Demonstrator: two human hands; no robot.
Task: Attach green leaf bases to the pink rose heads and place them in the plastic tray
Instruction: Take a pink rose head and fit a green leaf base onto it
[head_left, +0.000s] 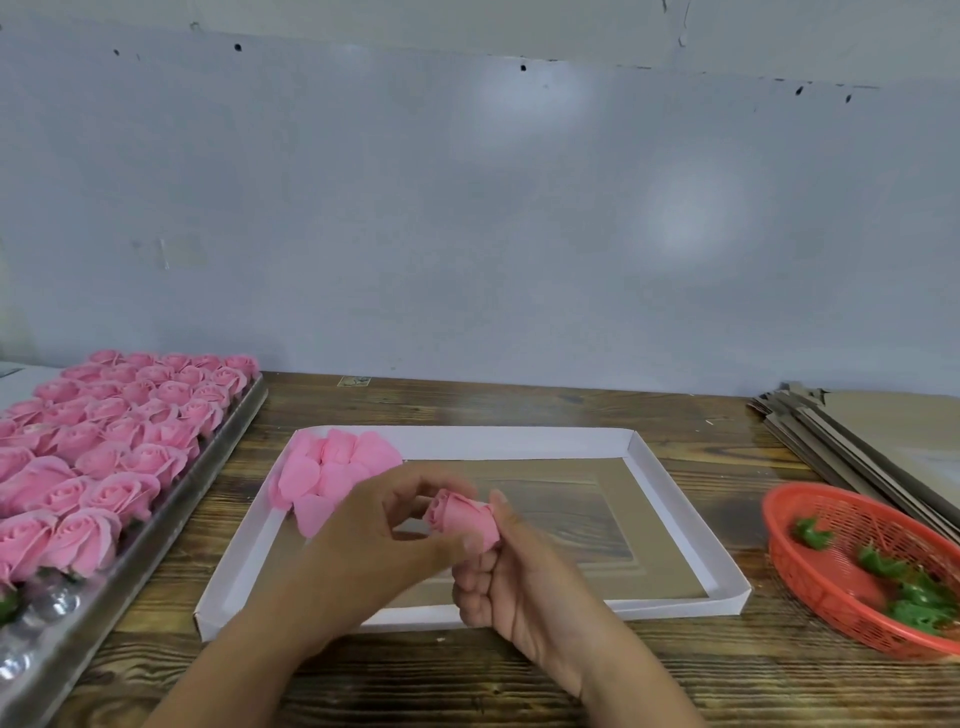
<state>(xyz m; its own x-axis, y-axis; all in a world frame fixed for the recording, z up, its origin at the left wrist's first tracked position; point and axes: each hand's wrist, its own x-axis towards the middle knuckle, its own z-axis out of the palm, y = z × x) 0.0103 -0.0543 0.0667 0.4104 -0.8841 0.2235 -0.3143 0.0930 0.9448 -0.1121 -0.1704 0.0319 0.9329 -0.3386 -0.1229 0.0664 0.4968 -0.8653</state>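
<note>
You hold the pink rose head (460, 517) over the white box lid (691, 525), right hand (511, 587) curled round its base, left hand (384, 535) seemingly pinching the petals; it looks light, soft and easily crushed, so grip the base gently.

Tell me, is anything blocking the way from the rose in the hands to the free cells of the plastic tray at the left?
Nothing visible does. The right hand holds the rose head, the left hand touching it. The empty cells at the plastic tray's near end are uncovered; only bare table lies between.
</note>
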